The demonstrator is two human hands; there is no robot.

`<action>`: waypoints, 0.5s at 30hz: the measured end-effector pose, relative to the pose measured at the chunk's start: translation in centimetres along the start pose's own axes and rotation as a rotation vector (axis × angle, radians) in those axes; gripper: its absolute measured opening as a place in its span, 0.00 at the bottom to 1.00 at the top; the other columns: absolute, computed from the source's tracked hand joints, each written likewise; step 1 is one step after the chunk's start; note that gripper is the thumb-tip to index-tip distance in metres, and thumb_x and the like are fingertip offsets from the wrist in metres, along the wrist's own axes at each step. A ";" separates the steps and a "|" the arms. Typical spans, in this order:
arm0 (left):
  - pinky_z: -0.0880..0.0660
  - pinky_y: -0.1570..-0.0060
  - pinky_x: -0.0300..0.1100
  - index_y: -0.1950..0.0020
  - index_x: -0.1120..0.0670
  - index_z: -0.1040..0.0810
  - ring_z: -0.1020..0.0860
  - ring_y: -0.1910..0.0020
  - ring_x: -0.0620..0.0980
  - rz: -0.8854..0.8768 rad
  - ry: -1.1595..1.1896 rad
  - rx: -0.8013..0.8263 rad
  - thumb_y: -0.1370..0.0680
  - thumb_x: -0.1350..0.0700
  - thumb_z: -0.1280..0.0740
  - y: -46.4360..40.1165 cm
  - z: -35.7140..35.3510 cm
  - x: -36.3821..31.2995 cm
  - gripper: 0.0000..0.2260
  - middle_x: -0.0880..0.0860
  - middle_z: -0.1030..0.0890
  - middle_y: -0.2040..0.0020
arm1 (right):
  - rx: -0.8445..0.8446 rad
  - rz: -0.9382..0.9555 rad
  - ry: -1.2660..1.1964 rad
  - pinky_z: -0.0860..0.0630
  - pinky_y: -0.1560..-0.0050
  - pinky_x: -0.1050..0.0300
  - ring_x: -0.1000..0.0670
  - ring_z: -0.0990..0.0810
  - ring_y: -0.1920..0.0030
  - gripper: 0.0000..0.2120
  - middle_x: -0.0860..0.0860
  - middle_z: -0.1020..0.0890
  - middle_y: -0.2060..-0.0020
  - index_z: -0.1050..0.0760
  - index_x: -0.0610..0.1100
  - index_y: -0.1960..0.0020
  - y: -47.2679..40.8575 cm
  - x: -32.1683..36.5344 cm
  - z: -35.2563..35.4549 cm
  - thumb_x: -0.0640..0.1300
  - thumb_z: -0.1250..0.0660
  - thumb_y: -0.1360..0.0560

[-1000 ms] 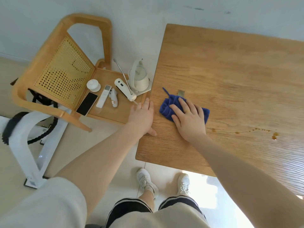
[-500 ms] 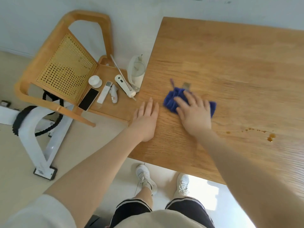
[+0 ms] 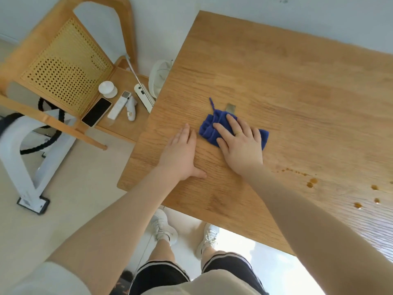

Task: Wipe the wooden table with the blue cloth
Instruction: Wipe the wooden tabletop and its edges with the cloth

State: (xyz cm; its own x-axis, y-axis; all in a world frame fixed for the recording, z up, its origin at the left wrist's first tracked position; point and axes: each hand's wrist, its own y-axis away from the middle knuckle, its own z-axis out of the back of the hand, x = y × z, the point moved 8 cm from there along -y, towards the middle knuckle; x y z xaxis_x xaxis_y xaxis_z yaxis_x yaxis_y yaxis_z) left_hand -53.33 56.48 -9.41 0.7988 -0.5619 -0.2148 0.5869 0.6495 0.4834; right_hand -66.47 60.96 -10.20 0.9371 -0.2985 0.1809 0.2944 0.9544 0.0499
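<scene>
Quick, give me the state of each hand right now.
Left hand: open, flat on the wooden table, holding nothing.
Right hand: open, fingers straight, pressing the blue cloth onto the table.

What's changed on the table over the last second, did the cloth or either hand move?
The left hand moved from the table's left edge further onto the wooden table, closer to the cloth. The right hand stays flat on the blue cloth; any sliding is hard to separate from the camera's own shift. Nothing was picked up or let go. The brown spill drops to the right remain unwiped.
</scene>
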 end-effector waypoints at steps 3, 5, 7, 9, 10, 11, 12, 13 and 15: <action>0.54 0.26 0.47 0.24 0.57 0.60 0.58 0.24 0.53 0.011 -0.001 -0.001 0.35 0.38 0.27 -0.2 -0.2 -0.1 0.55 0.56 0.62 0.23 | 0.029 0.155 -0.012 0.36 0.37 0.40 0.41 0.32 0.32 0.20 0.47 0.30 0.31 0.30 0.57 0.34 3.6 1.3 -0.7 0.56 0.50 0.22; 0.54 0.25 0.48 0.24 0.57 0.60 0.58 0.24 0.53 0.023 -0.001 0.005 0.35 0.39 0.27 -0.3 -0.4 -0.2 0.55 0.55 0.63 0.23 | 0.040 0.176 -0.047 0.34 0.39 0.41 0.42 0.31 0.32 0.20 0.48 0.28 0.32 0.29 0.57 0.35 3.2 1.0 -0.6 0.56 0.50 0.23; 0.55 0.25 0.48 0.24 0.57 0.61 0.59 0.24 0.53 0.032 -0.015 0.002 0.35 0.39 0.27 -0.5 -0.5 -0.1 0.56 0.56 0.63 0.23 | 0.018 0.131 -0.050 0.35 0.39 0.41 0.42 0.31 0.32 0.21 0.48 0.29 0.32 0.29 0.57 0.35 1.0 0.2 -0.2 0.57 0.50 0.23; 0.57 0.26 0.48 0.24 0.56 0.62 0.59 0.24 0.53 0.041 -0.035 -0.004 0.35 0.38 0.27 -0.5 -0.5 0.0 0.56 0.55 0.63 0.23 | 0.006 0.056 -0.044 0.38 0.36 0.42 0.43 0.36 0.29 0.21 0.48 0.33 0.29 0.32 0.57 0.32 -2.4 -0.9 0.4 0.57 0.49 0.22; 0.58 0.26 0.49 0.24 0.56 0.62 0.59 0.24 0.52 0.046 -0.042 -0.002 0.35 0.38 0.27 -0.5 -0.6 0.0 0.56 0.55 0.64 0.23 | 0.037 0.012 -0.039 0.41 0.34 0.43 0.44 0.39 0.28 0.20 0.49 0.36 0.27 0.34 0.57 0.31 -4.0 -1.5 0.4 0.57 0.49 0.21; 0.58 0.27 0.50 0.24 0.55 0.63 0.59 0.24 0.52 0.053 -0.047 0.000 0.35 0.38 0.27 -0.5 -0.6 0.0 0.56 0.55 0.64 0.23 | 0.053 -0.019 -0.028 0.44 0.32 0.44 0.45 0.42 0.27 0.20 0.49 0.39 0.26 0.36 0.57 0.30 -5.2 -2.0 0.4 0.56 0.49 0.21; 0.58 0.27 0.50 0.24 0.55 0.63 0.59 0.24 0.52 0.062 -0.052 -0.001 0.35 0.38 0.27 -0.4 -0.5 0.0 0.56 0.54 0.64 0.23 | 0.053 -0.037 -0.016 0.45 0.31 0.45 0.45 0.44 0.26 0.20 0.49 0.40 0.26 0.38 0.57 0.29 -5.9 -2.2 0.5 0.56 0.49 0.20; 0.58 0.27 0.50 0.24 0.54 0.63 0.59 0.24 0.52 0.069 -0.060 0.000 0.36 0.38 0.27 -0.4 -0.5 0.0 0.56 0.54 0.64 0.23 | 0.047 -0.044 -0.009 0.46 0.31 0.45 0.45 0.45 0.26 0.20 0.49 0.41 0.25 0.38 0.57 0.29 -5.9 -2.2 0.5 0.55 0.49 0.20; 0.58 0.27 0.50 0.24 0.54 0.63 0.59 0.24 0.52 0.071 -0.069 0.003 0.36 0.38 0.27 -0.4 -0.5 0.0 0.56 0.54 0.64 0.23 | 0.024 -0.023 -0.015 0.45 0.31 0.44 0.44 0.43 0.27 0.20 0.48 0.39 0.26 0.37 0.56 0.29 -4.1 -1.4 0.5 0.54 0.48 0.20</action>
State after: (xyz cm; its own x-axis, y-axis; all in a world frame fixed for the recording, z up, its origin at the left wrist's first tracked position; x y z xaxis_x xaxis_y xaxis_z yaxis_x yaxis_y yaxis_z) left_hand -53.49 56.48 -10.06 0.8271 -0.5489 -0.1209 0.5289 0.6875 0.4977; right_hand -69.09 57.48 -10.20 0.9272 -0.3203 0.1943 0.3108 0.9473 0.0782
